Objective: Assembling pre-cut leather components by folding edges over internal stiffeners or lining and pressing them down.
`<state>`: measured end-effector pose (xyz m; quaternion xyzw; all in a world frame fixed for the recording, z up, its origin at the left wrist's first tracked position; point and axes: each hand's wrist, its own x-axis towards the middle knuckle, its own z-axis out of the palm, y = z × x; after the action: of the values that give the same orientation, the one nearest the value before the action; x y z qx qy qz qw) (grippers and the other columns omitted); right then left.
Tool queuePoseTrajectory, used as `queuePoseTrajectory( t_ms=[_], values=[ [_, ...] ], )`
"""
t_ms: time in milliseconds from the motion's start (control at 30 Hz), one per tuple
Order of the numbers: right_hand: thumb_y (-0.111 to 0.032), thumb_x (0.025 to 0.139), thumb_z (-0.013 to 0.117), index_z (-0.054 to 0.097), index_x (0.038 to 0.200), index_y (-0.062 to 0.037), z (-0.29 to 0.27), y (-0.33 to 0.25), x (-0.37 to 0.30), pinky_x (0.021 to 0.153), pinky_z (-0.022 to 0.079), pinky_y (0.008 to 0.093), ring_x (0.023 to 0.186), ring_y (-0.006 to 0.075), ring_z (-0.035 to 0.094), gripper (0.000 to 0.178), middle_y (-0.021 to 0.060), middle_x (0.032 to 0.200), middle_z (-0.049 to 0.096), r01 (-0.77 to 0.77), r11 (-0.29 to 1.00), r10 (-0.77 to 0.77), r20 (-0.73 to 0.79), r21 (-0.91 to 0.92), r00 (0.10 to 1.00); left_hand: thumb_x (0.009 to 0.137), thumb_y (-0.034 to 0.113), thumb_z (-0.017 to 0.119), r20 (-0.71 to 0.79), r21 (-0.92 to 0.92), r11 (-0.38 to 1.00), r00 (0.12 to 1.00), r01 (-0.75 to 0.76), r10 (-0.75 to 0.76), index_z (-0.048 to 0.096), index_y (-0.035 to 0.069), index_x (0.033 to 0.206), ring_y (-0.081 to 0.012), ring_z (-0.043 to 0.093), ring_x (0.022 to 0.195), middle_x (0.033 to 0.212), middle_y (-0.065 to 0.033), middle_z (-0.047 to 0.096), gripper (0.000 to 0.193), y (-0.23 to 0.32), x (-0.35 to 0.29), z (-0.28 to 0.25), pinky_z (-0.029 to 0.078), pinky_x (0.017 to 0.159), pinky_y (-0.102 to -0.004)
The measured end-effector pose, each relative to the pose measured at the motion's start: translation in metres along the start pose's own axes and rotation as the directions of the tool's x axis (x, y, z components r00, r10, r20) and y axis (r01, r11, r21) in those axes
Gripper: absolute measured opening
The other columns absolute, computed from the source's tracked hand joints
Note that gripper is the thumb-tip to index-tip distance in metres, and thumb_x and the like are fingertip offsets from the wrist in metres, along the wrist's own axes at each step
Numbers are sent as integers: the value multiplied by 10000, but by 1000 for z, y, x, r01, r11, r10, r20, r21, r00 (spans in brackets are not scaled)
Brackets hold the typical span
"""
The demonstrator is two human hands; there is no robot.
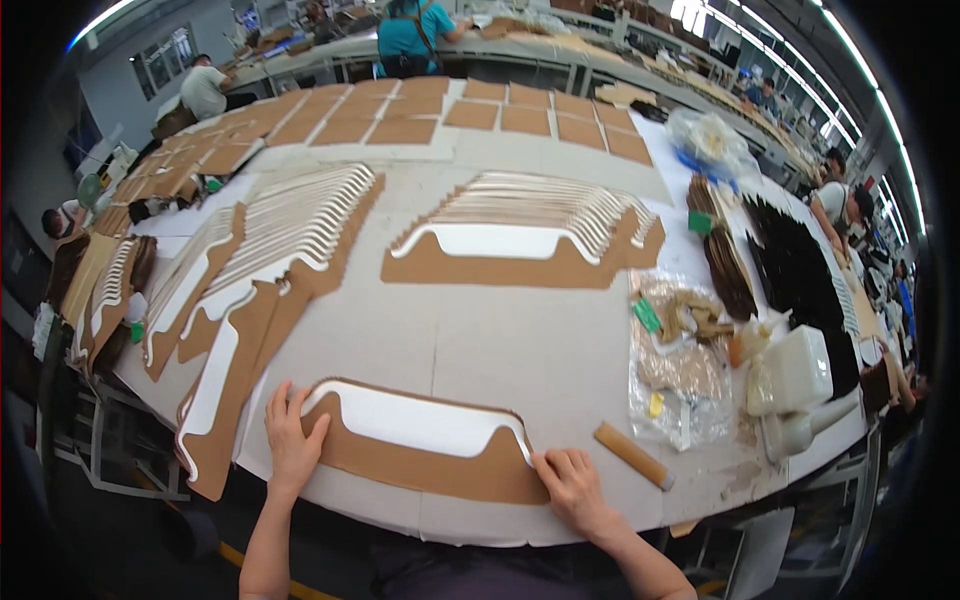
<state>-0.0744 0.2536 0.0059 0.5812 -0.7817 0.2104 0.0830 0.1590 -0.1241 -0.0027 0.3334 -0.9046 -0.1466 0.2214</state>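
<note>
The brown panel stack (430, 478) with its white band (410, 422) lies near the table's near edge, between the hands. The left hand (294, 442) is at the left end, thumb spread well apart from the fingers, thumb tip on the brown; whether it grips, I cannot tell. The right hand (574, 490) touches the right end with thumb and forefinger close together, other fingers curled; whether it pinches the stack, I cannot tell. Beyond the stack, pale table (480, 340) stretches to the far fanned pile (500, 272), and more shows rightward as far as the plastic bag.

The forearms are cut off by the lower border. The hands hide parts of both stack ends, and the undersides of the fingers cannot be seen. Inside the clear plastic bag (686, 375) the contents are hard to make out.

Just beyond the right hand, a brown tube (634, 457) lies slanted, in the way on that side; past it stand the bag and a whitish jug (800, 370). On the left, a long panel (225, 400) reaches toward the near edge, with a larger fanned pile (300, 230) behind. Farther off lie brown rectangles (405, 131), then a person in teal (412, 40).
</note>
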Motion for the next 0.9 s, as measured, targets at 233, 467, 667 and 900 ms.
queuePoseTrajectory(
  t_ms=[233, 467, 667, 900],
  values=[
    [-27, 791, 659, 696, 1127, -10, -43, 27, -4, 858, 495, 436, 969, 300, 618, 338, 118, 1049, 617, 28, 998, -29, -8, -62, 1000, 788, 265, 892, 313, -177, 964, 940, 197, -134, 650, 49, 1309, -304, 617, 1154, 1283, -126, 621, 614, -8, 11, -34, 515, 981, -426],
    [7, 756, 700, 709, 1085, -51, -59, 24, 51, 891, 439, 466, 1001, 322, 610, 334, 116, 1080, 649, -1, 999, -4, 101, 45, 995, 850, 209, 806, 440, -267, 933, 892, 240, -103, 720, 40, 937, -238, 663, 818, 854, -77, 669, 209, 9, 28, -34, 542, 778, -383],
    [-89, 864, 744, 609, 1370, -86, 50, -51, 207, 1061, 423, 489, 1266, 367, 557, 523, 156, 1335, 604, 365, 847, -423, 76, 386, 903, 896, 103, 748, 271, -420, 895, 962, 150, -34, 706, 20, 959, -244, 683, 836, 900, -102, 702, 112, 6, 10, -24, 553, 794, -382],
    [-157, 880, 730, 747, 1120, -136, 121, -84, 264, 953, 429, 438, 1120, 289, 581, 242, 66, 1092, 658, 402, 756, -590, 270, 517, 761, 932, 68, 751, 227, -652, 738, 973, 176, -32, 704, 20, 1093, -207, 698, 850, 994, -88, 732, 175, -3, -2, -24, 575, 808, -326]
  ],
)
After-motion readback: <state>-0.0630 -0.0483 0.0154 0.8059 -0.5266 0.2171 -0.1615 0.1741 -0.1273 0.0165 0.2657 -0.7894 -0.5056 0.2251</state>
